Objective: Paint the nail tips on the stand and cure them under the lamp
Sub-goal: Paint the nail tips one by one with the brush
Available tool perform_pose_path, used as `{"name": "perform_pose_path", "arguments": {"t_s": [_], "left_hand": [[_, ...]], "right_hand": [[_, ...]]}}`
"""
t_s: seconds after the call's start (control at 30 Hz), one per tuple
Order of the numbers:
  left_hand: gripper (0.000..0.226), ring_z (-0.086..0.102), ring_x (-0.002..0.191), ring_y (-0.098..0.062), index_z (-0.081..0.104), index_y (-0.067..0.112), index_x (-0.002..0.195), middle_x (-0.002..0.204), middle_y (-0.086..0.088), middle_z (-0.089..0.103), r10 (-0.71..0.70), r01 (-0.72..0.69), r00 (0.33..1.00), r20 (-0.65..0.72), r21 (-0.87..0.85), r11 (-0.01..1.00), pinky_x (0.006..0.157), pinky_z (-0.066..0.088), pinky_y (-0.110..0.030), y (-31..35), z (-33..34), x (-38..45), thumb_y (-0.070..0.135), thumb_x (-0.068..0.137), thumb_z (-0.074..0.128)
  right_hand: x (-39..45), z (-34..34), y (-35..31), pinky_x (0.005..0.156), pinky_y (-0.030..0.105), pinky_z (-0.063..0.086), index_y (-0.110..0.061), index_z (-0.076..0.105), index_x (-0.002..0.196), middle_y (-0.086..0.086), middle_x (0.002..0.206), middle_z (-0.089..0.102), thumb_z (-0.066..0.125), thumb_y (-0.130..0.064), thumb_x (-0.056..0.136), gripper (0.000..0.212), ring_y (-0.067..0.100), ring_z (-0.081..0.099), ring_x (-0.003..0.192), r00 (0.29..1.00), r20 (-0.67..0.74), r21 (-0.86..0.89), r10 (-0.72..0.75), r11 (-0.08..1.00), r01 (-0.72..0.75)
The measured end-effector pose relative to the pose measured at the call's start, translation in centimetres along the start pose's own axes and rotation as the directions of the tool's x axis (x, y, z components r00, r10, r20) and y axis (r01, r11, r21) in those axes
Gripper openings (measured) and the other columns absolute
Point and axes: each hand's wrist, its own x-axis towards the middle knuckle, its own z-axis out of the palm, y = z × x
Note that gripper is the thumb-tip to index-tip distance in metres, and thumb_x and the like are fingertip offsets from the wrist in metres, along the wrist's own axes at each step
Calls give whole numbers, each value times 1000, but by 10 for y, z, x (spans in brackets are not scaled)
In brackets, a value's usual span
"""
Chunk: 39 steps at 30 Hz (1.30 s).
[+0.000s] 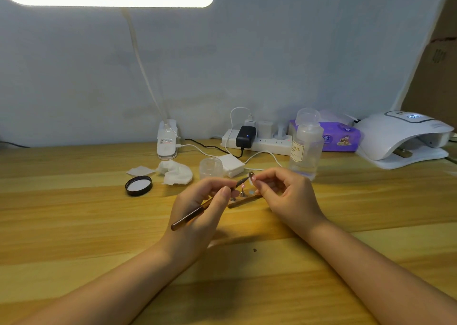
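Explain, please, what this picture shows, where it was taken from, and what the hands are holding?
No machine here: a person's two bare hands, filmed by a camera on their head looking down at a wooden table. The left hand holds a brush. The right hand pinches a small nail tip at the brush's end, above a stand. Behind lie a black lid, tissue, a small jar, a clear bottle, a power strip and a white curing lamp.
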Motion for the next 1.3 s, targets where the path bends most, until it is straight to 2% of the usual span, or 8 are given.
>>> {"name": "perform_pose_path", "arguments": {"t_s": [0.07,0.17,0.37,0.53,0.73,0.93,1.13,1.3], "left_hand": [[19,68,90,-11,71,13,98,88,1,75,43,-44,999,15,55,998,76,48,-15,1,-1,-1,24,89,59],[33,68,90,-19,72,12,94,85,1,74,54,-54,998,11,57,997,79,50,-27,3,-1,-2,37,84,53],[20,69,89,-13,70,10,98,87,-2,74,9,-10,1000,-15,-19,1000,77,50,-18,1,-1,-1,18,90,54],[20,68,92,-10,70,15,101,88,3,74,-17,17,1000,-21,0,1000,78,50,-16,-3,-1,0,21,92,54],[20,68,94,-4,69,18,106,94,8,74,-27,28,998,-53,7,1000,75,47,-9,-5,-2,1,23,91,56],[22,68,92,-10,72,13,104,92,0,75,13,-13,1000,-12,49,999,76,46,-11,-2,-1,0,20,88,59],[34,68,91,-21,73,12,96,86,-1,75,41,-42,999,16,24,999,80,52,-32,2,-3,-2,37,84,54],[18,69,92,-12,71,17,100,89,2,75,-9,9,1000,-27,-2,1000,78,50,-18,-4,-2,1,22,92,55]], "right_hand": [[0,0,1,68,17,54,-26,66,92,-9,81,68,67,-6,85,21,4,65,76,1000,-11,-11,-7,1000,6],[0,0,1,67,15,53,-23,67,93,-8,81,68,68,-6,85,19,4,64,75,1000,-20,-15,-12,1000,11],[0,1,2,69,16,54,-14,68,104,-5,85,68,67,-8,86,19,5,65,78,1000,-21,-30,-16,999,16],[0,1,2,68,11,49,-15,71,96,-6,83,67,67,-3,85,17,5,63,79,999,-8,-51,-41,998,41],[0,1,3,67,11,49,-15,71,98,-5,84,68,69,-4,85,17,4,63,77,998,-2,-63,-60,996,60],[0,1,3,69,18,53,-15,72,98,-2,86,69,68,-5,85,16,7,63,79,997,-24,-98,-71,993,69],[0,0,2,70,18,53,-14,71,99,-1,87,69,68,-4,85,18,7,64,78,998,-21,-109,-63,992,60],[0,1,0,70,18,53,-11,72,96,-1,85,69,68,-3,84,14,7,63,78,998,-16,-88,-65,994,64]]}}
